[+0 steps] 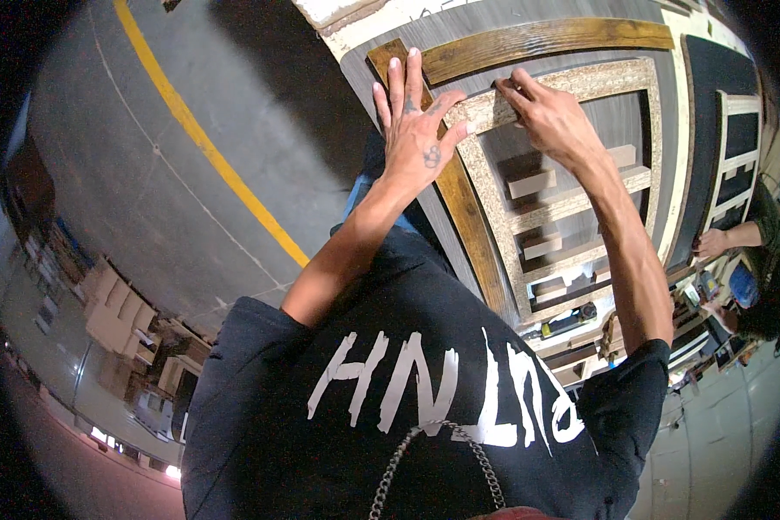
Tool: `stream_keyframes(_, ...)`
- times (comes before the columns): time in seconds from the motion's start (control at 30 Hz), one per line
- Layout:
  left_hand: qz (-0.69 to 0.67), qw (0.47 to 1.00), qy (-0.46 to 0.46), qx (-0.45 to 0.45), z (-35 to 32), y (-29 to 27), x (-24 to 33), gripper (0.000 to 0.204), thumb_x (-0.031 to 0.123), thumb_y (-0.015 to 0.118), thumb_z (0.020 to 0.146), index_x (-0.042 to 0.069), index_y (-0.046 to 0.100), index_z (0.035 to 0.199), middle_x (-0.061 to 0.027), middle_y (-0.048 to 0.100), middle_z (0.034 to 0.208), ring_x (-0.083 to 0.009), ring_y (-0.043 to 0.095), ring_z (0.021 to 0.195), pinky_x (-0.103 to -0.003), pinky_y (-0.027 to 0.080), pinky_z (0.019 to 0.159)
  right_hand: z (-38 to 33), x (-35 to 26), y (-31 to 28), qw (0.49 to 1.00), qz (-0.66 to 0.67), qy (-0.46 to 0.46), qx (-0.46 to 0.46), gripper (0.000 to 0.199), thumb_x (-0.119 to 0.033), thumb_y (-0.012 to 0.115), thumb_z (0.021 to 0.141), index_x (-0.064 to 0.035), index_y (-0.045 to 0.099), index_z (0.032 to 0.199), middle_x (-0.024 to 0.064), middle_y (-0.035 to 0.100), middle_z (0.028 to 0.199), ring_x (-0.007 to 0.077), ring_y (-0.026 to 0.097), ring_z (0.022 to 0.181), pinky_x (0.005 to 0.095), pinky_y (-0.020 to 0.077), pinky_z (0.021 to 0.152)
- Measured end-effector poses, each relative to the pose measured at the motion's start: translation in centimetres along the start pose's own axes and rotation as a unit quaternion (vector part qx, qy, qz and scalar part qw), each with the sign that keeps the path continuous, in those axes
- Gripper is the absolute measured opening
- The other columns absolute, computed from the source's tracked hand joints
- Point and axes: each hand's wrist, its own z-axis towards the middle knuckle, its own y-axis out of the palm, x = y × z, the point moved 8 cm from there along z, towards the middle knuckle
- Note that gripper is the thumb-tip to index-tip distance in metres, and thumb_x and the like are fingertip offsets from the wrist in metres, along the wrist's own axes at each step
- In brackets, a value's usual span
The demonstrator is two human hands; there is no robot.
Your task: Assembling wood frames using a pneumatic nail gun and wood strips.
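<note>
My left hand [416,134] lies with its fingers spread over the corner where two brown-stained wooden strips come together. Its fingertips rest on the side strip [470,221], and its thumb reaches to the corner of a chipboard frame [594,82]. The far strip [550,45] runs along the frame's far side, with a gap between them. On the frame's far rail, near that corner, the fingers of my right hand [550,117] are pinched together. A small dark bit shows at their tips, too small to name. Crossbars and small wooden blocks [533,184] sit inside the frame.
The work lies on a grey wood-grain board [364,65]. Toward my body there is a yellow and black tool [572,323]. A dark panel with a pale frame [726,165] stands at the right, with a co-worker's hand [713,244] at it. A yellow line [195,130] crosses the floor at left.
</note>
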Motion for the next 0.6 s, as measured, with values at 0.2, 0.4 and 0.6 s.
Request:
stream_keyframes(0.2,-0.028,0.999,0.018,0.028,0.02,-0.23,-0.43,0.041,0.043,0.076,0.081,0.021,0.073,0.116,-0.0151,0.004,0.165,-0.0401,-0.001,0.151,-0.060,-0.001,0.118,0.16,0.22,0.84,0.999,-0.008,0.002,-0.034,0.049,0.008,0.057,0.081,-0.0007,0.057,0.129,0.0113,0.051,0.123,0.0257,0.067,0.078,0.0355,0.0608,0.070)
stream_keyframes(0.4,-0.062,0.997,0.005,0.045,-0.08,-0.54,-0.61,0.040,0.045,0.079,0.077,0.020,0.076,0.109,-0.0135,0.009,0.165,-0.0374,0.000,0.151,-0.057,-0.001,0.119,0.18,0.15,0.72,0.999,-0.006,-0.001,-0.043,0.054,0.008,0.060,0.077,0.0001,0.057,0.130,0.0116,0.051,0.120,0.0252,0.067,0.075,0.0355,0.0609,0.068)
stream_keyframes(0.6,-0.060,0.997,0.009,0.047,-0.04,-0.43,-0.70,0.039,0.043,0.080,0.077,0.020,0.076,0.108,-0.0133,0.012,0.165,-0.0376,0.001,0.151,-0.057,-0.002,0.119,0.08,0.17,0.45,1.000,-0.004,-0.021,-0.012,0.056,0.007,0.062,0.074,0.0004,0.056,0.130,0.0118,0.052,0.119,0.0262,0.067,0.075,0.0361,0.0605,0.067)
